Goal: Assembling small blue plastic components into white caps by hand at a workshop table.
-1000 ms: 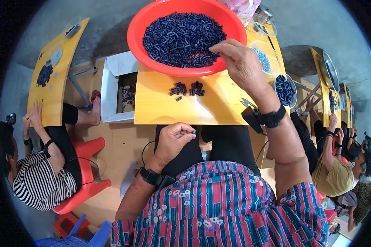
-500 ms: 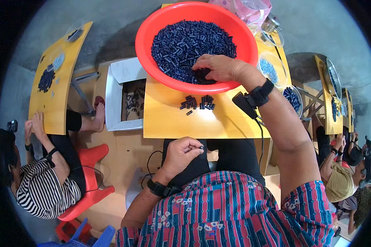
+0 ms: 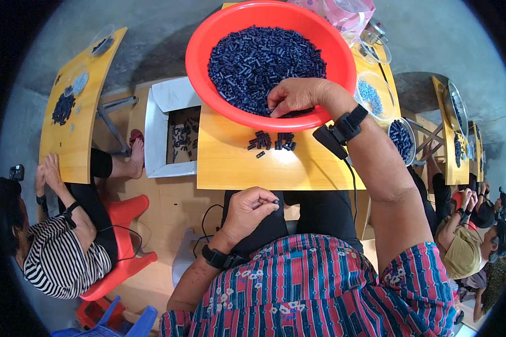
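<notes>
A red plastic basin full of small dark blue tubular pieces stands on the yellow table. My right hand reaches over the near rim into the basin. Its thumb and fingers are drawn together low among the pieces; what lies between them is hidden. Above my lap, just off the table's front edge, my left hand pinches a small dark piece between thumb and forefinger. Two loose little heaps of the same dark pieces, a left heap and a right heap, lie in front of the basin.
Right of the basin stand a clear tub of light blue bits and a bowl of dark pieces. A white box with scattered pieces sits left of the table. A cable hangs from my right wrist. Other people sit at yellow tables on both sides.
My right hand has shifted slightly right and down inside the basin, its fingers closer together. The view has moved a little. My left hand keeps its pinch on the small dark piece.
</notes>
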The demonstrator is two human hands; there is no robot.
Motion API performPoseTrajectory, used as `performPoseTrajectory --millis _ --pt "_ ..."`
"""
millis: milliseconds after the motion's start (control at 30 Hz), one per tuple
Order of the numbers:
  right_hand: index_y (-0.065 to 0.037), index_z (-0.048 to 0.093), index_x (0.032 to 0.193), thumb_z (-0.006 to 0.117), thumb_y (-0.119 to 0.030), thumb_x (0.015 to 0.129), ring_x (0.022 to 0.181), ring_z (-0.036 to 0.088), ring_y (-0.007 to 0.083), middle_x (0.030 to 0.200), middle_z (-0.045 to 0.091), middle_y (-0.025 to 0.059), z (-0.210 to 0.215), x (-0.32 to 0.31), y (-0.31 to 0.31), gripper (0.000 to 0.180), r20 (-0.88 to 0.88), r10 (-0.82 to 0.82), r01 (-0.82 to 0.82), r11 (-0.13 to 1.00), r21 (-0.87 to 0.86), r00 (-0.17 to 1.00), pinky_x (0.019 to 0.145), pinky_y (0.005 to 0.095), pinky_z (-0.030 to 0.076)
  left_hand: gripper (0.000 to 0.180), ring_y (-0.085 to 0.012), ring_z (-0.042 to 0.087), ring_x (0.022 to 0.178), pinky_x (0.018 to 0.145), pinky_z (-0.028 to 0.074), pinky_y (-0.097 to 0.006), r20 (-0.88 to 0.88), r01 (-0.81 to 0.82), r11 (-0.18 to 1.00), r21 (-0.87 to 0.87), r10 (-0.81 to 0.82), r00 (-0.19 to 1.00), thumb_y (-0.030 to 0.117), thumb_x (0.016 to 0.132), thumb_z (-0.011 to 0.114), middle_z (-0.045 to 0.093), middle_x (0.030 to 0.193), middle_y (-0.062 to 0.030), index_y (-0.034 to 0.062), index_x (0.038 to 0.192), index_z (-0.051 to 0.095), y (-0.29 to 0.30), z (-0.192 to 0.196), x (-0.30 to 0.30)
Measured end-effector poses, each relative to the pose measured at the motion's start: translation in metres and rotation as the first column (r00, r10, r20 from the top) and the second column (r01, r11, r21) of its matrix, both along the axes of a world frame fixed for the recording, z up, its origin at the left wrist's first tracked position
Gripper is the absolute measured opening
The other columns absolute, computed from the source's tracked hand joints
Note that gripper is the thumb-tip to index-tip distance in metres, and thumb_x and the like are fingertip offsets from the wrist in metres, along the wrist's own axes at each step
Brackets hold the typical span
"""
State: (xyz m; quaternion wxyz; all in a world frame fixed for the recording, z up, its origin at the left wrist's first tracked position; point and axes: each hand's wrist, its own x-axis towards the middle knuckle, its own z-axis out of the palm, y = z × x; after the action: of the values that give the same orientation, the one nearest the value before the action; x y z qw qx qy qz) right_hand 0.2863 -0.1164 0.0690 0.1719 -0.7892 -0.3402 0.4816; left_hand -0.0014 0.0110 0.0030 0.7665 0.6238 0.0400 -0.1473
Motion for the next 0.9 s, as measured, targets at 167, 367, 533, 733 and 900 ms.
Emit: performPoseTrajectory --millis 167,367,533,733,900 --pt "-0.004 0.065 0.087 0.065 -0.024 0.082 0.065 0.056 0.0112 0.071 0.062 0.0016 0.015 -0.008 0.010 0.020 -0.003 0.007 -0.007 0.993 -0.122 1.000 0.057 0.0292 0.044 0.012 -0.0056 0.061 0.076 0.069 0.051 -0.020 0.014 -0.057 0.998 -0.024 0.057 0.998 -0.006 0.080 0.068 0.066 0.083 -0.0031 -0.0019 0.090 0.064 -0.003 -0.003 -0.001" --pt "-0.003 0.065 0.085 0.062 -0.018 0.083 0.065 0.056 0.0127 0.070 0.060 0.0016 0.000 0.001 0.003 0.015 0.020 0.039 -0.040 0.998 0.051 0.999 0.057 0.0298 0.045 0.012 -0.0058 0.061 0.076 0.069 0.051 -0.021 0.034 -0.053 0.998 0.027 0.052 0.998 -0.006 0.080 0.068 0.065 0.083 -0.0030 -0.0020 0.090 0.064 -0.003 -0.001 0.001" --pt "-0.005 0.065 0.086 0.060 -0.020 0.087 0.065 0.055 0.0097 0.069 0.059 -0.0010 0.014 0.002 -0.001 0.016 0.113 -0.321 0.288 0.928 0.236 0.941 0.059 0.0291 0.046 0.012 -0.0062 0.061 0.076 0.070 0.050 -0.020 0.035 -0.064 0.998 0.030 0.063 0.997 -0.006 0.080 0.067 0.065 0.084 -0.0031 -0.0020 0.091 0.064 -0.004 0.000 0.003" --pt "-0.012 0.063 0.090 0.060 -0.024 0.090 0.067 0.047 0.0024 0.072 0.052 -0.0069 0.024 0.003 -0.010 0.012 -0.226 -0.619 0.650 0.643 0.405 0.753 0.047 0.0176 0.033 0.010 -0.0064 0.060 0.076 0.070 0.050 -0.021 0.033 -0.094 0.996 -0.010 0.094 0.995 -0.005 0.081 0.067 0.065 0.083 -0.0031 -0.0020 0.091 0.064 -0.005 -0.006 0.003" --pt "-0.008 0.061 0.098 0.059 -0.023 0.093 0.067 0.047 0.0020 0.079 0.052 -0.0047 0.038 -0.003 -0.036 0.015 -0.394 -0.649 0.746 0.447 0.494 0.651 0.046 0.0147 0.030 0.009 -0.0062 0.060 0.075 0.070 0.050 -0.020 0.041 -0.108 0.994 0.017 0.107 0.993 -0.004 0.082 0.066 0.065 0.082 -0.0026 -0.0022 0.091 0.065 -0.006 -0.013 0.005"
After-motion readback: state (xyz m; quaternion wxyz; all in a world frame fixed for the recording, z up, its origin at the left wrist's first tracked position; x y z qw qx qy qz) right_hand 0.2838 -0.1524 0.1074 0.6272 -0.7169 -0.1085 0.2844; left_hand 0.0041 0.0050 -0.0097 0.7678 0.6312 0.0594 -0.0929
